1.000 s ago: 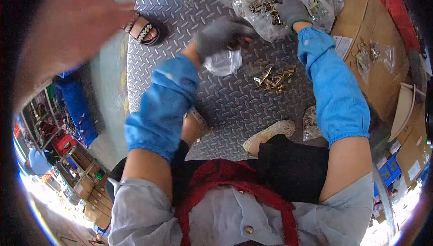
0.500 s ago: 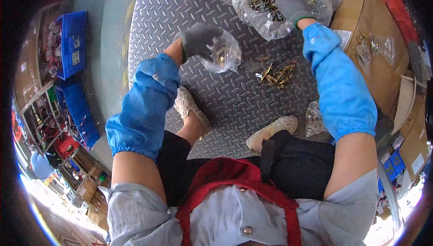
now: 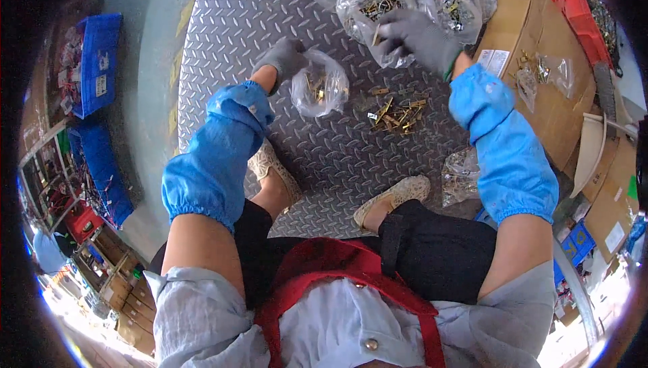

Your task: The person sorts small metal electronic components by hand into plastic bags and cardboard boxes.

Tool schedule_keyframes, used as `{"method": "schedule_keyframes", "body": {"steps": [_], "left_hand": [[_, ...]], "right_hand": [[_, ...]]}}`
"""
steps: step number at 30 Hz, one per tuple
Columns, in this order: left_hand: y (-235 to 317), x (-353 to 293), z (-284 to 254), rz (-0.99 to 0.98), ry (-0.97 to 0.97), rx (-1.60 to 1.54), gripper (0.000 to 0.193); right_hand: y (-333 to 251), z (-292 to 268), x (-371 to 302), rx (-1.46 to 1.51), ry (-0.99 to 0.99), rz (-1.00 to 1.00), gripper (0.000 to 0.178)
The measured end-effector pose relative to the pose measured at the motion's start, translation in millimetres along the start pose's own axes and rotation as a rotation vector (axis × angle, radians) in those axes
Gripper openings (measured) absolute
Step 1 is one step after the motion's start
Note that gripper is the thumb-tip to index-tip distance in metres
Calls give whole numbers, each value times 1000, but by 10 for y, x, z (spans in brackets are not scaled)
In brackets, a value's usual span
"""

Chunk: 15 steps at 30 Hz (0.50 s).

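My left hand (image 3: 283,58), in a grey glove with a blue sleeve cover, grips a small clear plastic bag (image 3: 319,87) that holds a few brass-coloured metal parts. My right hand (image 3: 415,37), gloved the same way, pinches a small brass part at its fingertips in front of two large clear bags of parts (image 3: 378,7). A loose pile of brass parts (image 3: 398,113) lies on the metal tread-plate floor (image 3: 256,10) between my hands.
A cardboard box (image 3: 540,91) with a small bag of parts on top stands at the right, with a red crate (image 3: 563,4) behind it. Another clear bag (image 3: 460,176) lies by my right shoe. Blue bins (image 3: 91,64) and shelves sit at the left.
My left hand has carried the small bag to the right and a little down, toward the pile. My right hand has lifted off the large bags with a part pinched in its fingers. The camera tilted.
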State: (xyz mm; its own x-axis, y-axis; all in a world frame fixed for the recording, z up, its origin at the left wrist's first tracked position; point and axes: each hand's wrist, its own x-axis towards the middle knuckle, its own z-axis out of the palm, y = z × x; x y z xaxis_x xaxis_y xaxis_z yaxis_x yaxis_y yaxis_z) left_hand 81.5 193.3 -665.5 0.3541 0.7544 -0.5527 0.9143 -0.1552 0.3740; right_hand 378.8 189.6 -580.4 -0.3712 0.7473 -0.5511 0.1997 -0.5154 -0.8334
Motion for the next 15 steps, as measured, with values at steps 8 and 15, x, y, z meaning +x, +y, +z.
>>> {"method": "schedule_keyframes", "body": {"steps": [8, 15], "left_hand": [[225, 82, 38, -157, -76, -314, 24], [644, -51, -225, -155, 78, -101, 38]], "right_hand": [[282, 732, 63, -406, 37, -162, 28], [366, -212, 502, -723, 648, -180, 26]]}}
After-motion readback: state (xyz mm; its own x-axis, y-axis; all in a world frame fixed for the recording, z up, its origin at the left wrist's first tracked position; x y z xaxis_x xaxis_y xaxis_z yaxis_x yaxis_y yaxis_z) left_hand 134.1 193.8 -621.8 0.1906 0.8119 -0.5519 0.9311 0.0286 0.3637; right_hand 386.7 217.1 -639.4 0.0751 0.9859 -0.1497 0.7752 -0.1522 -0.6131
